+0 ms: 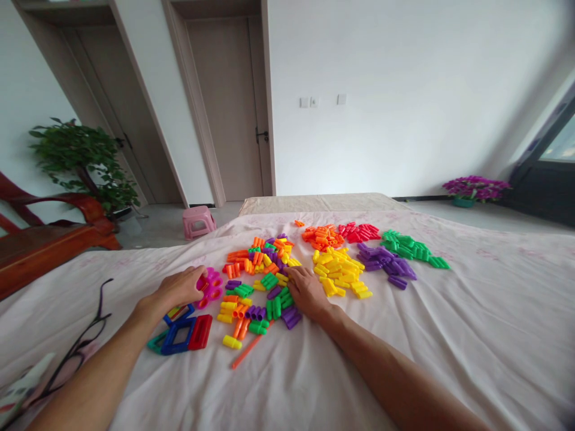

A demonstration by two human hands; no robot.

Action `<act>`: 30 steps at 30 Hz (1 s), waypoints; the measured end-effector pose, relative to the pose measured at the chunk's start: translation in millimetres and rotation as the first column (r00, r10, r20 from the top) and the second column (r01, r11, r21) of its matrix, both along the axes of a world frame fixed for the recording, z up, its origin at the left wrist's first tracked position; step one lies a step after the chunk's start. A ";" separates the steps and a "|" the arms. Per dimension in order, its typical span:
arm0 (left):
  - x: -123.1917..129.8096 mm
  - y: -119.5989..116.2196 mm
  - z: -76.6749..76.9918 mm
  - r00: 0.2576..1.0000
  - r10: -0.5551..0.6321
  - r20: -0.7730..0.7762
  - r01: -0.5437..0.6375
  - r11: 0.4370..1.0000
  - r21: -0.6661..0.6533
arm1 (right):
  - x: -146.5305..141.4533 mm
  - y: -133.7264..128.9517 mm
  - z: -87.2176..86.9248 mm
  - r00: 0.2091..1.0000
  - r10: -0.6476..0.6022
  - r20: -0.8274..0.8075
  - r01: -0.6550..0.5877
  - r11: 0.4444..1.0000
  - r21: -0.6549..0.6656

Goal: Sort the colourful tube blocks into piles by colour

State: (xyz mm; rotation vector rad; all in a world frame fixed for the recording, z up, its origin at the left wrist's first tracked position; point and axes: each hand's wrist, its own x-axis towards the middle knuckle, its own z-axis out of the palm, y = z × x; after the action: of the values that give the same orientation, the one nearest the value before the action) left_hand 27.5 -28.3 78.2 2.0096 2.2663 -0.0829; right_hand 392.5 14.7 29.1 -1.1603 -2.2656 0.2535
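Observation:
My left hand [182,287] is closed on the edge of a bright pink flower-shaped plastic piece [214,292] with round holes, at the left of a mixed pile. My right hand [308,290] reaches into the right side of that pile, fingers bent down among the pieces; what is under the fingertips is hidden. The pile holds tube-like plastic blocks in orange, purple, yellow and green, such as green blocks [269,281]. Beyond my right hand lie sorted heaps: yellow blocks [339,270], orange blocks [322,237], red blocks [358,231], purple blocks [384,261] and green blocks [411,246].
Magnetic-tile-like frames [179,336] in blue, red and green lie under my left wrist. An orange stick [246,352] points toward me. Eyeglasses [74,347] rest at the left on the pale bedsheet [449,323]. A pink stool [199,222] stands beyond.

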 end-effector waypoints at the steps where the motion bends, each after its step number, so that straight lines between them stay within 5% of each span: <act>1: -1.9 -2.1 1.5 1.000 0.010 -0.007 -0.010 1.000 -0.019 | 0.0 -0.2 0.3 1.000 -0.001 0.000 0.001 1.000 -0.002; 7: -8.2 -7.1 17.6 0.995 0.092 -0.045 -0.096 0.990 -0.105 | 0.5 0.0 -0.6 1.000 -0.004 0.011 0.004 1.000 0.000; 12: 13.6 6.7 24.9 0.999 0.044 -0.022 -0.042 0.996 0.074 | 0.0 0.5 -1.9 1.000 -0.006 0.003 0.006 1.000 -0.001; 21: 103.0 83.1 6.7 0.925 -0.378 0.034 0.350 0.883 0.312 | -1.9 -1.8 -0.9 0.995 -0.084 -0.056 0.083 0.996 -0.016; 25: 131.3 107.0 -6.3 0.909 -0.418 0.007 0.396 0.866 0.306 | -0.3 -3.0 -0.1 0.996 -0.049 -0.071 0.049 0.999 -0.001; 30: 135.1 103.2 -15.0 0.929 -0.366 -0.056 0.363 0.874 0.322 | 0.2 -1.7 0.2 0.996 -0.018 -0.084 0.018 1.000 0.005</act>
State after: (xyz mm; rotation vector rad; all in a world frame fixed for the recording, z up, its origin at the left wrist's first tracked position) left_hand 162.7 74.9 63.3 2.5814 1.9669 0.2900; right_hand 392.7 13.0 29.4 -1.1453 -2.1803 0.2835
